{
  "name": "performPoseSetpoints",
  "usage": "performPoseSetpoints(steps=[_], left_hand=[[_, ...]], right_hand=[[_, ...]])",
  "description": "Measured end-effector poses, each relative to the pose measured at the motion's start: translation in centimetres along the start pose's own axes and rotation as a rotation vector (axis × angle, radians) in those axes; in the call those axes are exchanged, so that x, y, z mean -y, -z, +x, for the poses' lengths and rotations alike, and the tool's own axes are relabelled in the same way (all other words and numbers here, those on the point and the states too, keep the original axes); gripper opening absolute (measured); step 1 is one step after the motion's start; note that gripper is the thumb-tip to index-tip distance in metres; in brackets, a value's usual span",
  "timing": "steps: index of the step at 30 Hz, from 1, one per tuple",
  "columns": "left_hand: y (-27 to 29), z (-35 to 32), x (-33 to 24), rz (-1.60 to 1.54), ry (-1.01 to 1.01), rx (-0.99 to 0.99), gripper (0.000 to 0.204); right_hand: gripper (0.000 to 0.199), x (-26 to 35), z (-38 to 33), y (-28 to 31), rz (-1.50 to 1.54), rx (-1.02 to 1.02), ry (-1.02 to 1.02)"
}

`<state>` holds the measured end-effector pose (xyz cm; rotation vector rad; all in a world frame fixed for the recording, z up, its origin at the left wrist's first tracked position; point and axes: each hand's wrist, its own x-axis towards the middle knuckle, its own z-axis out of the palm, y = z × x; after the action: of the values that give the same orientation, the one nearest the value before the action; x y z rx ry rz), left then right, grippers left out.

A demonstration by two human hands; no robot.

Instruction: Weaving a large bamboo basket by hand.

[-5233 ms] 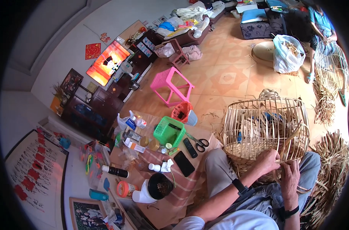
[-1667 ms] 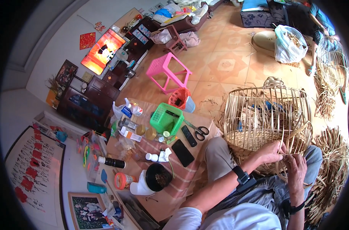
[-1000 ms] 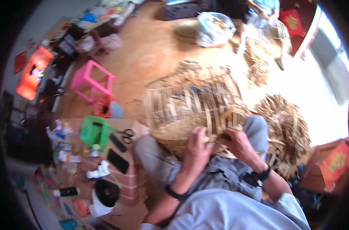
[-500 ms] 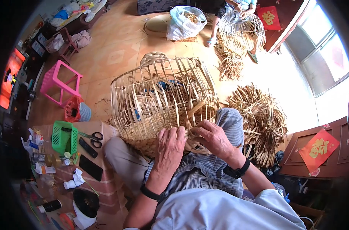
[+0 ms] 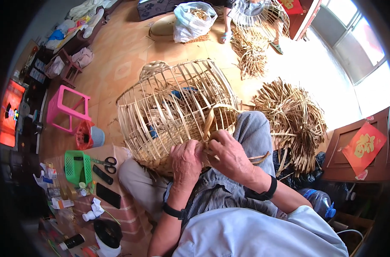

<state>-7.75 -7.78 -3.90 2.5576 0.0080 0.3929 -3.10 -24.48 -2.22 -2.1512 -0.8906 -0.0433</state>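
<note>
A large open-ribbed bamboo basket frame (image 5: 178,113) is rested on its side across the lap, its woven base edge turned toward the body. It is judged light but springy, with thin ribs that could snap, so the denser woven rim is the safer place to be held. The left hand (image 5: 185,162) is closed on that rim, and the right hand (image 5: 227,154), just beside it, is pinched on a loose bamboo strip (image 5: 212,120) looped over the edge.

A pale tan basket (image 5: 178,111) sits at centre, a pink stool (image 5: 68,109) at nine o'clock, a green tray (image 5: 77,167) lower left, striped grey trousers (image 5: 229,188) below.
</note>
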Motion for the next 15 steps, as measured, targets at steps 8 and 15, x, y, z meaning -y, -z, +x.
performPoseSetpoints(steps=[8, 15], left_hand=[[-0.1, -0.3, 0.2, -0.043, 0.032, -0.006, 0.014], [-0.5, -0.3, 1.0, -0.055, -0.058, -0.083, 0.013]], right_hand=[[0.019, 1.2, -0.6, 2.2, -0.161, 0.222, -0.101], [0.014, 1.9, -0.1, 1.3, -0.202, 0.122, 0.233]])
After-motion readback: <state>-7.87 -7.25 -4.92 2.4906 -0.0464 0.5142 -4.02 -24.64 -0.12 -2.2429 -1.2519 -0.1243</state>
